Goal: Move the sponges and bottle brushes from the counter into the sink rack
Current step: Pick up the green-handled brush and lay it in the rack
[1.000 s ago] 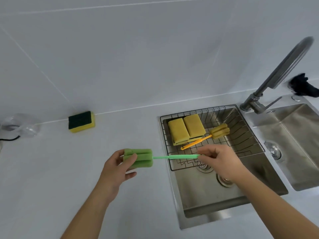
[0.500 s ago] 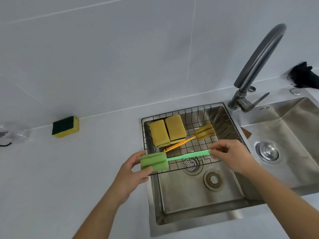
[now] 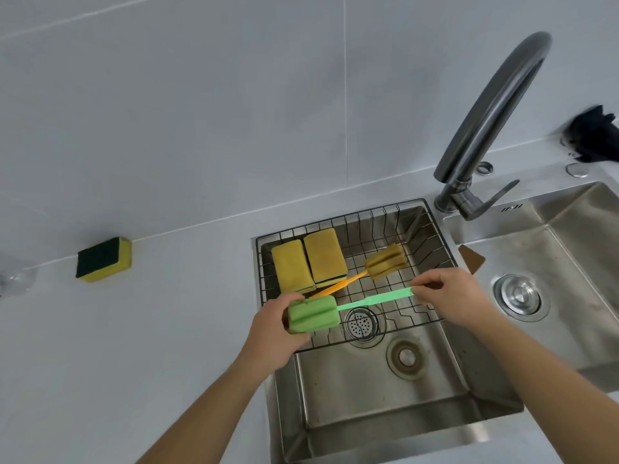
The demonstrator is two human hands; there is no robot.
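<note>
I hold a green bottle brush point(image 3: 335, 311) level over the wire sink rack point(image 3: 432, 232). My left hand point(image 3: 273, 333) grips its foam head at the rack's front left corner. My right hand point(image 3: 450, 298) pinches the end of its flat handle. Inside the rack lie two yellow sponges point(image 3: 308, 261) side by side and a yellow bottle brush with an orange handle point(image 3: 382, 261). One yellow sponge with a dark green scouring side point(image 3: 104, 259) stands on the white counter by the wall, far left of the sink.
The rack sits across the back of a steel sink basin point(image 3: 385, 406). A curved steel faucet point(image 3: 489, 125) rises behind the rack's right corner. A second basin point(image 3: 552, 262) lies right. A black object point(image 3: 593, 135) sits at the far right; something clear point(image 3: 13, 279) at the far left.
Both hands carried the green brush rightward from the counter to above the rack's front edge. The view shifted right, so the counter sponge sits further left.
</note>
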